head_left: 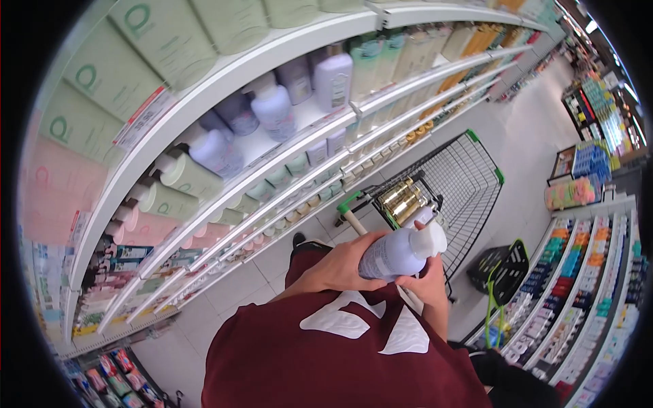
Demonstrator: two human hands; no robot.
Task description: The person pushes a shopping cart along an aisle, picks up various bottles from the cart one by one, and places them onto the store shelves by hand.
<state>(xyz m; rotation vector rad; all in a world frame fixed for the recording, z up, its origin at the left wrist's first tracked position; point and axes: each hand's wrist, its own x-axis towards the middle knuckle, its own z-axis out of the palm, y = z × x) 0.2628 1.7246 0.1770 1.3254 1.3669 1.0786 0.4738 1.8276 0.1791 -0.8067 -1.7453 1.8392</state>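
A lavender pump bottle point(386, 257) with a white pump head point(428, 239) is tilted on its side in front of my chest. My left hand point(343, 262) is wrapped round the bottle's body near its base. At the other end, my right hand point(428, 282) grips the bottle by its shoulder and pump head, thumb and fingers on either side. Just beyond my hands is a shopping cart point(469, 180) with a green-cornered wire basket. Several gold-topped bottles point(401, 200) and a pale bottle point(420, 216) lie in its near part.
Curved white shelves point(272, 146) on the left hold several similar lavender bottles point(273, 109), green boxes point(160, 41) and pink packs. A black basket point(500, 272) with a green handle stands on the right, beside a lower product shelf point(564, 299). The tiled aisle point(524, 129) runs on ahead.
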